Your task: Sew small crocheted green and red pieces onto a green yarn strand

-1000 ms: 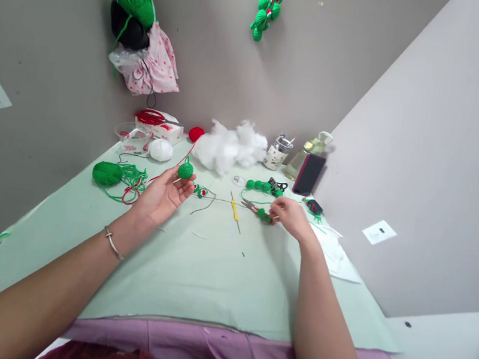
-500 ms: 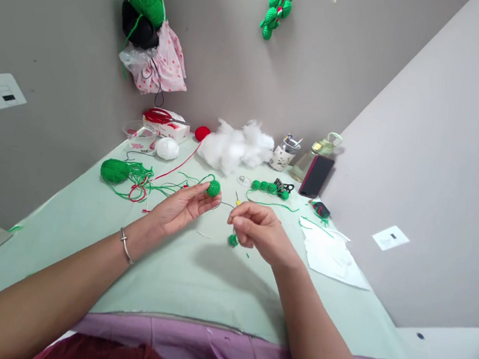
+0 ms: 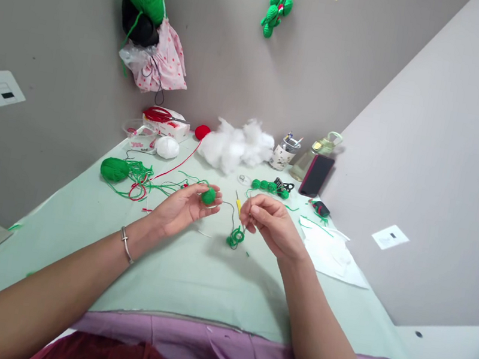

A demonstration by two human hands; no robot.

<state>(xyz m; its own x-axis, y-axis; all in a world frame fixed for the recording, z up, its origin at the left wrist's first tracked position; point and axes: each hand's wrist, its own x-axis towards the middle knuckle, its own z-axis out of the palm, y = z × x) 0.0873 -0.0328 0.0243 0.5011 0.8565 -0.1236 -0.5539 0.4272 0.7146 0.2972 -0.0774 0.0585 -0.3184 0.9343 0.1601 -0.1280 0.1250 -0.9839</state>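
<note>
My left hand point(image 3: 187, 204) holds a small green crocheted ball point(image 3: 208, 195) between thumb and fingers, palm turned up. A dark thread point(image 3: 232, 216) trails from beside the ball and curves down to the table. Thumb and index finger of my right hand point(image 3: 266, 223) are pinched together; whatever thin item they grip is too small to make out. Just left of those fingertips lies a crochet hook point(image 3: 238, 205) with a yellow handle. Beneath my right hand, a coiled green piece of yarn work point(image 3: 235, 238) rests on the cloth.
Green yarn point(image 3: 114, 169) and tangled strands lie at left. Behind are white stuffing point(image 3: 236, 145), a white yarn ball point(image 3: 167, 147), red scissors point(image 3: 159, 114) on a box, a pen cup point(image 3: 284, 155), a bottle point(image 3: 305, 164) and a phone point(image 3: 316, 176). Several green balls point(image 3: 268, 187) sit in a row.
My right hand has moved a little right and up, still pinched, uncovering more of the hook and the green coil. The ball in my left hand has turned and shifted slightly down-left.
</note>
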